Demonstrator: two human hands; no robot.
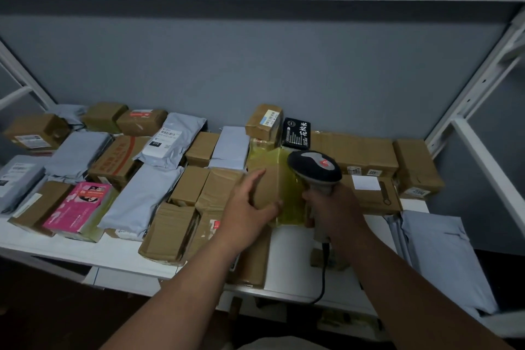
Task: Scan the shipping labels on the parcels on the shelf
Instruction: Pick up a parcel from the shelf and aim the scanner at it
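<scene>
Near the middle of the frame, the left hand holds a brown cardboard box wrapped in shiny yellow tape, with the fingers laid over its top and the thumb curled under its near edge. Just to the right, the right hand is wrapped tight around the handle of a grey and black scanner gun with a red spot on top, and the gun's head sits right over the taped box. A black cord hangs down from the handle. The box rests on a white metal shelf that runs across the frame. On the left side lie many brown boxes, soft grey mail bags and a pink box. At the far right lies another grey bag. Behind the shelf is a blue-grey wall.
</scene>
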